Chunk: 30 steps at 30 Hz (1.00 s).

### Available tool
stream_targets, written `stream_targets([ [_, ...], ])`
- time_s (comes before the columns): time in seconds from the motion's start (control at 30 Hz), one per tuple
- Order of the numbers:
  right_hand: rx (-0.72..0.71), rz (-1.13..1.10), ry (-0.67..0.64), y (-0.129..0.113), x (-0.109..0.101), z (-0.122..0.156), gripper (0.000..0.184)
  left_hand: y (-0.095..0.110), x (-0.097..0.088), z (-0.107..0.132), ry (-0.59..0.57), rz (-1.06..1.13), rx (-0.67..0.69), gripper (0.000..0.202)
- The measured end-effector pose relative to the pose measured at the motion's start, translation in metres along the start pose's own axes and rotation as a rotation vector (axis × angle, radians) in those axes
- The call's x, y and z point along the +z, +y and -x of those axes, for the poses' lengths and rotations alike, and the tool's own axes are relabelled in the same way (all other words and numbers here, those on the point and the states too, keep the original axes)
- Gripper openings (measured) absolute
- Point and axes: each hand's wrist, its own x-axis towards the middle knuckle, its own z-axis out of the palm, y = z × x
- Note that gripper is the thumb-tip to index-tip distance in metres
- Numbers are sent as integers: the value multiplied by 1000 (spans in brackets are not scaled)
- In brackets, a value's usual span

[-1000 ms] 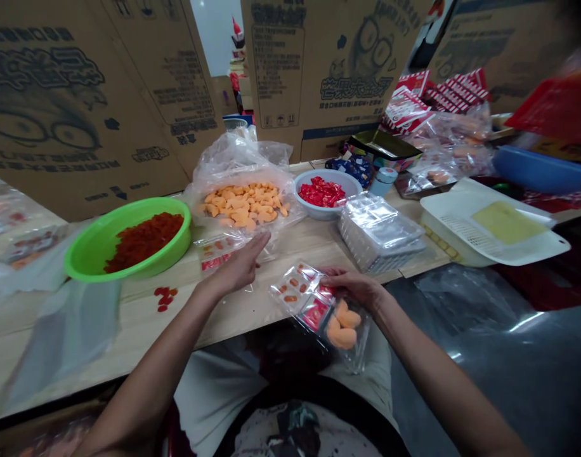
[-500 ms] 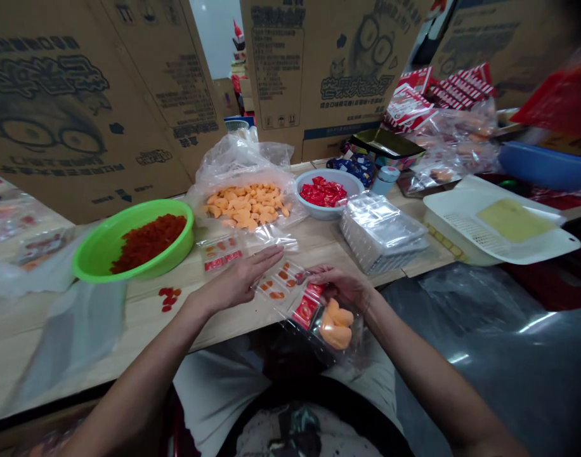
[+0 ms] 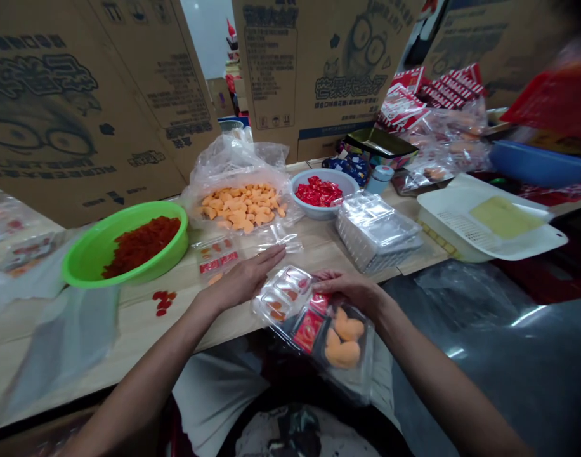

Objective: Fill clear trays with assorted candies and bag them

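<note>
A clear snack tray (image 3: pixel 319 324) is gripped at its far edge by the right hand (image 3: pixel 350 291); the left hand (image 3: pixel 243 279), fingers open, is laid flat just beside it at the tabletop's (image 3: pixel 143 317) near edge.

You sit at a pale wooden table (image 3: pixel 129 324) hemmed in by tall printed cardboard boxes (image 3: pixel 81 108), with a bright gap (image 3: pixel 209 38) between two of them opening into the room behind, and a shiny grey floor (image 3: pixel 509 355) on your right.

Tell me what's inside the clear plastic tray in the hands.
The clear compartmented plastic tray holds orange snack pieces, a red packet and small red-orange bits. Its far edge is hidden under the right hand.
</note>
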Motion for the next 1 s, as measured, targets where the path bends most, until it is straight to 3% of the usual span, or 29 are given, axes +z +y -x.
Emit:
stream_targets([
  [0.1, 4, -33, 44, 2, -8, -9, 34, 6, -1, 1, -36, 46, 41, 91],
  [0.2, -7, -66, 130, 5, -16, -13, 28, 2, 2, 6, 4, 54, 51, 95],
  [0.37, -78, -53, 295, 10, -22, -19, 31, -2, 17, 6, 32, 16, 101, 98],
  [0.57, -364, 27, 482, 20, -18, -39, 52, 8, 51, -3, -46, -56, 128, 111],
  [0.67, -451, 95, 582, 29, -25, -51, 58, 10, 61, -1, -62, 36, 48, 106],
  [0.73, -449, 230, 679, 36, -30, -57, 51, 15, 67, 2, -68, 79, -70, 91],
  [0.8, -360, 490, 839, 41, -32, -60, 39, 25, 75, 3, -75, 54, -179, 71],
  [0.93, -19, 1145, 1089, 46, -22, -62, 29, 50, 102, 3, -112, -32, -303, 91],
  [1.0, -23, 1430, 1134, 45, -13, -62, 29, 56, 114, 3, -94, -54, -344, 84],
])
